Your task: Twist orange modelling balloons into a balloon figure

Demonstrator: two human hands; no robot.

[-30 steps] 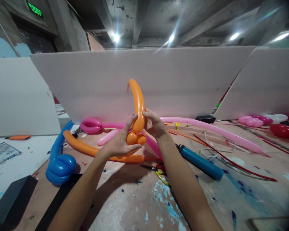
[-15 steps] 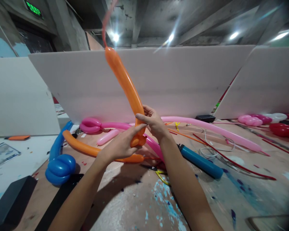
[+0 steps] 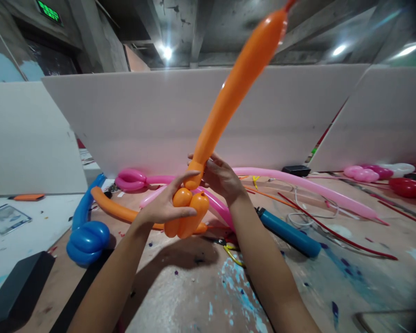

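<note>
An orange modelling balloon (image 3: 235, 88) rises between my hands, its long section slanting up to the right with an uninflated tail at the tip. Its lower end is twisted into several short bubbles. My left hand (image 3: 166, 203) is wrapped around those bubbles, thumb across their front. My right hand (image 3: 223, 178) grips the long section from behind, just above the twist; some of its fingers are hidden. Behind and below lie a second orange balloon (image 3: 118, 208), a magenta balloon (image 3: 131, 179) with a looped end, and a long pale pink balloon (image 3: 305, 185).
A blue balloon (image 3: 88, 243) with a bunched end lies left, near black blocks (image 3: 19, 291). At right are a teal hand pump (image 3: 287, 232), yellow-handled scissors (image 3: 233, 254) and red uninflated balloons (image 3: 336, 229). White panels (image 3: 142, 120) stand behind.
The orange balloon's long section has swung from leaning left to leaning right. Its bunched lower end has turned into fuller view. The things on the table stay put.
</note>
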